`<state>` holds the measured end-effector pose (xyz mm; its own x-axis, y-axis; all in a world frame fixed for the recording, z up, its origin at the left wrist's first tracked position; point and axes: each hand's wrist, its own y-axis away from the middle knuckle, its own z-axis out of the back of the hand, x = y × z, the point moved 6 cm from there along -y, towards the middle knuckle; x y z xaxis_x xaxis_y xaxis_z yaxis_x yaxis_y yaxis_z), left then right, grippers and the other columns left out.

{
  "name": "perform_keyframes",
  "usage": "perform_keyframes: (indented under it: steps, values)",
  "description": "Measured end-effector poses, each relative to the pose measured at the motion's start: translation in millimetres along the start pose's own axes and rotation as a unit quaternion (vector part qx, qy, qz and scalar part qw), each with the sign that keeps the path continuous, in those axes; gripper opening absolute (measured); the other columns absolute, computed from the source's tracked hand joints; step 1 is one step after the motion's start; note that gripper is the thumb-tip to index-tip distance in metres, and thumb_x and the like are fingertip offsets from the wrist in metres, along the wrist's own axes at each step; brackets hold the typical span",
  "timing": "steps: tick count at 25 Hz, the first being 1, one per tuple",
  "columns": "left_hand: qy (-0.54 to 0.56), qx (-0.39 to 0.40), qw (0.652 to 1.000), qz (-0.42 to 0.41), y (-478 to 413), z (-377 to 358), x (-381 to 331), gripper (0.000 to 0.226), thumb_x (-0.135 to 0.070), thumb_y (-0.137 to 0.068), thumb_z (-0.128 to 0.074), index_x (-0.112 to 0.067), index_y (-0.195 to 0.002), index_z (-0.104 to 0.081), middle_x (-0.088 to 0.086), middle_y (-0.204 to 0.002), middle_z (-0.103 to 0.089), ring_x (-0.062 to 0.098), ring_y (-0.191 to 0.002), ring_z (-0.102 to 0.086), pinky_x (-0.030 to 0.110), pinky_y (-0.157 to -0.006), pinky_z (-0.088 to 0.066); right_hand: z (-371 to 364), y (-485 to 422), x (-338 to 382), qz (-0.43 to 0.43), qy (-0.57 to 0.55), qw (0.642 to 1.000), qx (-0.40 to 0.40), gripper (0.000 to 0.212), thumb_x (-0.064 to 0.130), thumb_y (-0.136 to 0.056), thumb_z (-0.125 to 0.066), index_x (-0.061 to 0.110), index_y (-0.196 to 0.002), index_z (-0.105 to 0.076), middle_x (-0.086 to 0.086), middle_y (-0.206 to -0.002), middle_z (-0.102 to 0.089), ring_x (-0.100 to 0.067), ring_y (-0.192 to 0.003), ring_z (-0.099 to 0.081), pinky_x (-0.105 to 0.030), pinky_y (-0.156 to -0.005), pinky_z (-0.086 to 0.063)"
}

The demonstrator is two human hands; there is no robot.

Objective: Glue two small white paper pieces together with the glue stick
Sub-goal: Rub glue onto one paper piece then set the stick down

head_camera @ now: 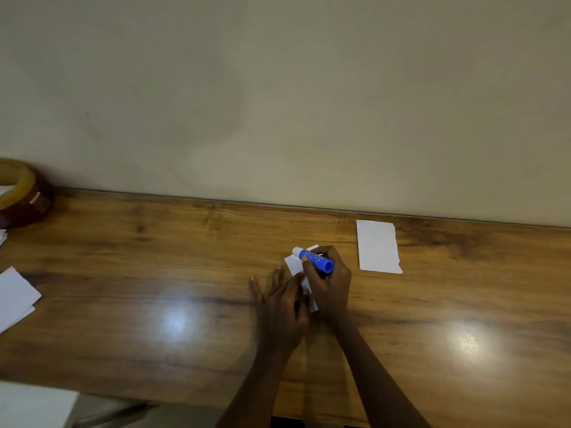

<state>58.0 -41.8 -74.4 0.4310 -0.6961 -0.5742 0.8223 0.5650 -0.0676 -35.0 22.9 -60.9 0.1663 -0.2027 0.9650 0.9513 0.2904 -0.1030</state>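
Observation:
A small white paper piece (295,263) lies on the wooden table (154,257), mostly covered by my hands. My right hand (329,285) grips a blue glue stick (315,259), its white tip tilted down onto the paper's far left part. My left hand (282,304) rests flat on the table with fingers spread, its thumb side pressing the paper's near edge. A second white paper piece (377,246) lies flat further right, near the wall, apart from both hands.
A brown roll of tape (24,196) stands at the far left by the wall. More white paper sheets (15,296) lie at the left edge, and a white sheet (34,406) shows at the bottom left corner.

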Motion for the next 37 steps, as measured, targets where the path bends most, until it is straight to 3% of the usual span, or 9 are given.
perform_keyframes:
  steps: [4,10,15,21,23,25,27,31,37]
  values:
    - [-0.006,-0.003,1.000,-0.002,-0.6,-1.3,1.6,0.039,-0.025,-0.083,-0.041,-0.014,-0.119,-0.049,0.012,-0.136,-0.050,0.022,-0.139,-0.020,0.049,-0.110,0.014,-5.3,0.9,-2.3,0.036,0.038,0.998,0.025,0.012,0.004,-0.075,-0.066,0.012,-0.074,-0.057,0.003,-0.060,-0.056,-0.004,-0.048,-0.052,-0.006,-0.052,-0.042]
    - [-0.007,-0.014,1.000,-0.003,-0.5,1.3,-0.2,0.039,-0.026,-0.083,-0.042,-0.012,-0.119,-0.050,0.013,-0.134,-0.052,0.022,-0.138,-0.025,0.050,-0.111,0.011,-8.5,1.6,-2.6,0.052,0.067,0.995,0.050,0.017,0.007,-0.074,-0.067,0.004,-0.091,-0.065,0.004,-0.075,-0.061,0.006,-0.058,-0.053,-0.007,-0.058,-0.042]
    - [-0.002,-0.024,1.000,-0.002,-1.3,3.9,0.8,0.043,-0.033,-0.085,-0.038,-0.017,-0.124,-0.048,0.014,-0.129,-0.056,0.024,-0.137,-0.026,0.050,-0.110,0.010,2.3,1.1,-3.9,0.014,0.051,0.997,-0.055,0.021,0.002,-0.074,-0.067,-0.001,-0.094,-0.062,-0.003,-0.076,-0.060,-0.007,-0.059,-0.052,0.001,-0.056,-0.041]
    - [0.018,-0.037,0.999,0.007,-1.3,4.6,0.2,0.045,-0.037,-0.084,-0.038,-0.018,-0.123,-0.049,0.012,-0.127,-0.058,0.022,-0.137,-0.025,0.048,-0.109,0.011,11.4,0.6,-9.5,-0.043,0.042,0.990,-0.125,0.030,0.003,-0.077,-0.064,-0.002,-0.106,-0.058,-0.020,-0.095,-0.067,-0.019,-0.076,-0.059,0.003,-0.060,-0.042]
    - [0.017,-0.034,0.999,0.008,-1.0,3.6,0.0,0.046,-0.038,-0.084,-0.037,-0.018,-0.123,-0.049,0.013,-0.126,-0.058,0.024,-0.137,-0.026,0.048,-0.109,0.011,14.9,0.4,-4.4,-0.042,0.033,0.989,-0.139,0.033,0.002,-0.078,-0.063,-0.002,-0.110,-0.057,-0.022,-0.102,-0.066,-0.026,-0.086,-0.062,-0.004,-0.067,-0.043]
    - [0.015,-0.028,0.999,0.007,-0.9,3.3,1.0,0.047,-0.038,-0.083,-0.037,-0.018,-0.123,-0.049,0.014,-0.127,-0.057,0.025,-0.137,-0.027,0.049,-0.110,0.010,18.1,5.4,8.3,0.022,0.056,0.988,-0.141,0.037,-0.004,-0.076,-0.063,-0.004,-0.112,-0.055,-0.025,-0.104,-0.065,-0.028,-0.092,-0.061,-0.020,-0.076,-0.045]
    - [0.013,-0.020,1.000,0.007,-2.1,3.1,2.3,0.048,-0.038,-0.083,-0.037,-0.019,-0.125,-0.047,0.013,-0.132,-0.052,0.025,-0.138,-0.025,0.049,-0.110,0.011,15.0,17.3,15.7,0.088,0.143,0.981,-0.099,0.045,-0.009,-0.070,-0.065,-0.002,-0.113,-0.055,-0.026,-0.107,-0.065,-0.028,-0.095,-0.058,-0.031,-0.079,-0.043]
    - [0.013,-0.012,1.000,0.002,-0.2,2.1,2.1,0.041,-0.032,-0.089,-0.041,-0.019,-0.128,-0.043,0.010,-0.136,-0.049,0.022,-0.140,-0.017,0.051,-0.112,0.011,9.1,34.2,-7.2,-0.023,0.295,0.955,0.026,0.046,0.009,-0.080,-0.062,0.013,-0.124,-0.048,-0.015,-0.130,-0.054,-0.030,-0.120,-0.048,-0.041,-0.100,-0.035]
    - [0.060,-0.031,0.998,-0.001,0.2,8.8,0.6,0.052,-0.039,-0.085,-0.032,-0.019,-0.132,-0.037,0.014,-0.143,-0.038,0.021,-0.138,-0.007,0.051,-0.113,0.007,20.5,-4.5,-2.7,0.023,0.287,0.938,0.193,0.046,0.005,-0.078,-0.062,0.018,-0.120,-0.048,-0.008,-0.131,-0.053,-0.023,-0.123,-0.044,-0.037,-0.110,-0.017]
